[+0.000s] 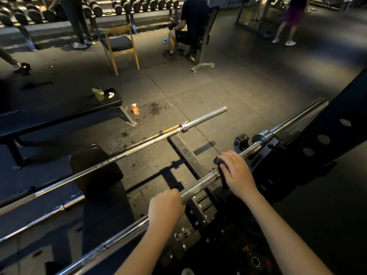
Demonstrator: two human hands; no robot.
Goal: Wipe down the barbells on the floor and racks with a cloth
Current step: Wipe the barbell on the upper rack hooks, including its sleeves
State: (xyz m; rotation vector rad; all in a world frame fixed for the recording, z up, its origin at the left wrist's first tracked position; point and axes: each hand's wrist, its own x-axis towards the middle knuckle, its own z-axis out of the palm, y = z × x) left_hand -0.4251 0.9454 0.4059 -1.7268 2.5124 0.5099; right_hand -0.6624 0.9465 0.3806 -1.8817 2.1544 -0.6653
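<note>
- Gripping the racked barbell (200, 184) just below its knurled stretch, the person's left hand (165, 206) is wrapped around the steel, fingers hidden on the far side.
- Higher up the same bar, the right hand (237, 172) clamps a dark cloth (220, 162) against the shaft. Only a small fold of the cloth shows past the fingertips.
- The bar slopes from lower left to upper right, its collar resting at the black rack (327, 126). Its lower end is cut off by the frame edge.
- Beyond it lies a second barbell (127, 153), roughly parallel, its sleeve pointing right. What supports it is hard to make out, and its left end runs out of view.
- Just beside that, a bronze-toned bar (170, 129) shows only in part, mostly screened by the second barbell.
- A black bench (59, 114) carries a green box (98, 94), with an orange spray bottle (135, 109) on the floor near its foot.
- Farther back stand a wooden chair (119, 43), a seated person (193, 18) seen from behind, and a dim dumbbell rack (129, 4).
</note>
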